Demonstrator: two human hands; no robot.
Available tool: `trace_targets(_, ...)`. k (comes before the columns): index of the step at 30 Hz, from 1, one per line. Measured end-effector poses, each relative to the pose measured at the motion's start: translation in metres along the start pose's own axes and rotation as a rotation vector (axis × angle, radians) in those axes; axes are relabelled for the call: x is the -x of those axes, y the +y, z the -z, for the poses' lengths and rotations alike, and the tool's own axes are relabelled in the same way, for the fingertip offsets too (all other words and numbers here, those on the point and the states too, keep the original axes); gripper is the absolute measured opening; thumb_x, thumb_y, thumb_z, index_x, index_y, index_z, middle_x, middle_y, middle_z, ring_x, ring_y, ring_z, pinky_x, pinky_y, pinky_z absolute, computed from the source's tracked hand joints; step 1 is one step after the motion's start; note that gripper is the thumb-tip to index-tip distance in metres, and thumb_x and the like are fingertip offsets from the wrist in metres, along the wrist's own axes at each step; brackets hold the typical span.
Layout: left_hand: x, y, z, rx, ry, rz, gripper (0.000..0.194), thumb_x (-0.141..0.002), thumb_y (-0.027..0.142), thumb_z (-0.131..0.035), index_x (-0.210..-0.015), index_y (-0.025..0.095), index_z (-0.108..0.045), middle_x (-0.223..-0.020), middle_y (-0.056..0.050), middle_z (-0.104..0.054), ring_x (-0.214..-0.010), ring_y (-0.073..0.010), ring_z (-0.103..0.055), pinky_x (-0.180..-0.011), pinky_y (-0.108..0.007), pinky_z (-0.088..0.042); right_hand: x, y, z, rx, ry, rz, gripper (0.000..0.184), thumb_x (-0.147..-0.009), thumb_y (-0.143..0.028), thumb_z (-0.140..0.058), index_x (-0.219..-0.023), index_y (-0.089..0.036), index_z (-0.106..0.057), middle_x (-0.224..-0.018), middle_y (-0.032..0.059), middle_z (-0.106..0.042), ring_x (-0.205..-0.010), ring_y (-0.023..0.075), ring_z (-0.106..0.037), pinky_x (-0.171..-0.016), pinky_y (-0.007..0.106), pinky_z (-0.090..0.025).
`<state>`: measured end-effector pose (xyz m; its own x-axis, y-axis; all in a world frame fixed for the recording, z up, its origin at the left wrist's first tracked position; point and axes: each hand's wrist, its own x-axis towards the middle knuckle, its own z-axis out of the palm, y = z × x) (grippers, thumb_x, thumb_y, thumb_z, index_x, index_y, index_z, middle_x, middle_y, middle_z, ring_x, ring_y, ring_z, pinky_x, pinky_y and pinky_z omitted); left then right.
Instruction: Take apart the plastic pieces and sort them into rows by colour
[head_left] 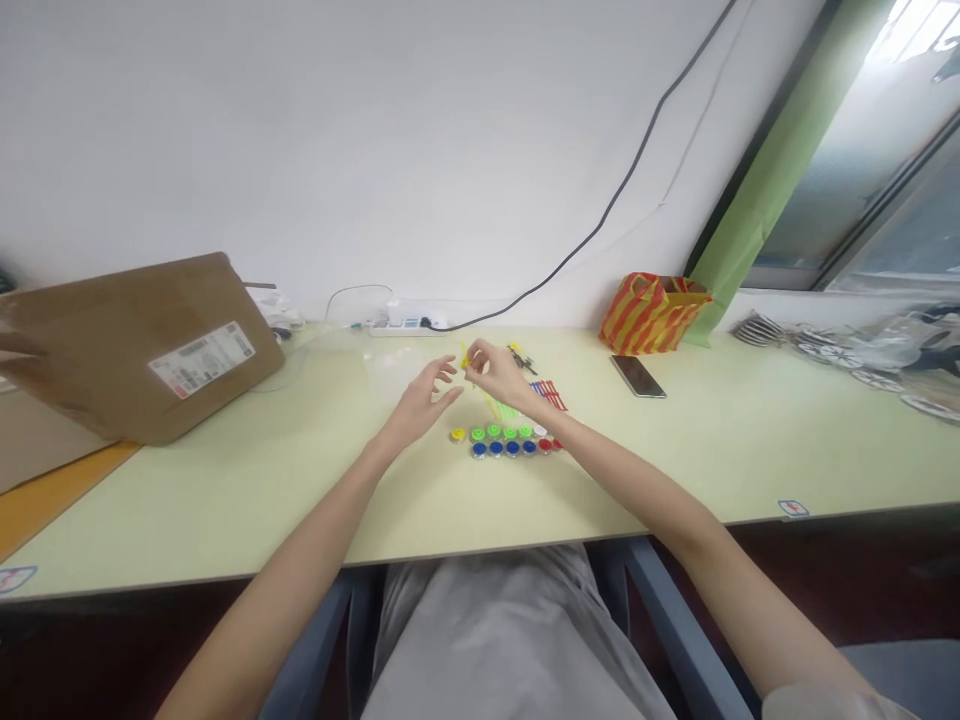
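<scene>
My left hand [427,402] hovers over the middle of the table with thumb and fingers apart and nothing in it. Close to its right, my right hand [496,373] is closed in a pinch on a small yellow plastic piece [465,364], whose exact shape is too small to make out. Below the hands stand small round wheel-like pieces in rows: a yellow one [458,435], several green ones [493,431], several blue ones [512,449], a white one and red ones [545,446]. Red sticks [554,395] and green sticks [507,411] lie partly hidden behind my right hand and forearm.
Small black pieces [524,361] lie beyond my right hand. A phone [637,376] and a striped bag [651,313] are to the right. A large cardboard box [142,345] stands at left. A power strip [409,327] runs along the wall.
</scene>
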<state>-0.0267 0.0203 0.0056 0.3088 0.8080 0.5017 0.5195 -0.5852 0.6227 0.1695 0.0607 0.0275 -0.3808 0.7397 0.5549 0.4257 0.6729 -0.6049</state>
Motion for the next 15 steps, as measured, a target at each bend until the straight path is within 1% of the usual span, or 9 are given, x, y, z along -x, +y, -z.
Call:
trace_targets(1, 0.001, 0.004, -0.003, 0.01, -0.018, -0.023, 0.047, -0.096, 0.041, -0.056, -0.14, 0.025, -0.046, -0.127, -0.008, -0.063, -0.108, -0.0208, -0.062, -0.09, -0.034, -0.05, 0.011, -0.006, -0.001, -0.095, -0.014, 0.007, 0.011, -0.084, -0.025, -0.058, -0.094, -0.021, -0.055, -0.076, -0.0011, -0.067, -0.07, 0.0159, -0.062, -0.068, 0.025, -0.043)
trace_targets(3, 0.005, 0.012, -0.008, 0.018, -0.061, -0.062, 0.035, -0.097, 0.037, -0.055, -0.129, 0.024, -0.055, -0.12, -0.006, -0.066, -0.102, -0.0192, -0.063, -0.089, -0.032, -0.05, 0.031, -0.012, -0.002, -0.227, -0.054, 0.002, 0.009, -0.083, -0.027, -0.059, -0.087, -0.021, -0.053, -0.074, -0.0019, -0.066, -0.069, 0.015, -0.06, -0.067, 0.025, -0.042)
trace_targets(5, 0.009, 0.017, -0.013, 0.009, -0.095, -0.081, 0.023, -0.097, 0.033, -0.054, -0.116, 0.022, -0.061, -0.108, -0.004, -0.069, -0.092, -0.0179, -0.063, -0.086, -0.031, -0.049, 0.045, -0.014, -0.001, -0.296, -0.084, -0.019, 0.01, -0.084, -0.029, -0.058, -0.083, -0.02, -0.053, -0.075, -0.0017, -0.065, -0.068, 0.0141, -0.058, -0.065, 0.024, -0.04)
trace_targets(7, 0.011, 0.02, -0.016, -0.005, -0.118, -0.084, 0.016, -0.097, 0.031, -0.053, -0.105, 0.021, -0.063, -0.096, -0.002, -0.068, -0.086, -0.0173, -0.061, -0.082, -0.03, -0.047, 0.054, -0.013, 0.003, -0.332, -0.118, -0.03, 0.013, -0.085, -0.031, -0.058, -0.081, -0.02, -0.054, -0.073, -0.0018, -0.063, -0.067, 0.0133, -0.055, -0.063, 0.024, -0.038)
trace_targets(9, 0.011, 0.022, -0.018, -0.015, -0.137, -0.085, 0.015, -0.097, 0.032, -0.054, -0.096, 0.02, -0.063, -0.089, -0.001, -0.066, -0.082, -0.0171, -0.059, -0.078, -0.029, -0.046, 0.058, -0.013, 0.011, -0.366, -0.152, -0.03, 0.015, -0.085, -0.032, -0.06, -0.08, -0.019, -0.054, -0.07, -0.0025, -0.061, -0.065, 0.0125, -0.052, -0.061, 0.024, -0.036)
trace_targets(11, 0.009, 0.025, -0.017, -0.009, -0.165, -0.09, 0.016, -0.096, 0.033, -0.055, -0.091, 0.02, -0.062, -0.086, -0.001, -0.064, -0.08, -0.0168, -0.058, -0.077, -0.029, -0.045, 0.059, -0.015, 0.019, -0.425, -0.171, -0.036, 0.017, -0.086, -0.032, -0.062, -0.078, -0.019, -0.053, -0.068, -0.0028, -0.06, -0.063, 0.0117, -0.05, -0.059, 0.023, -0.035)
trace_targets(15, 0.005, 0.035, -0.015, 0.038, -0.248, -0.1, 0.021, -0.096, 0.038, -0.056, -0.087, 0.02, -0.062, -0.086, -0.001, -0.066, -0.079, -0.0164, -0.058, -0.075, -0.028, -0.046, 0.06, -0.021, 0.033, -0.587, -0.272, -0.088, 0.017, -0.084, -0.032, -0.064, -0.08, -0.018, -0.056, -0.068, -0.0007, -0.064, -0.061, 0.0115, -0.054, -0.056, 0.023, -0.035)
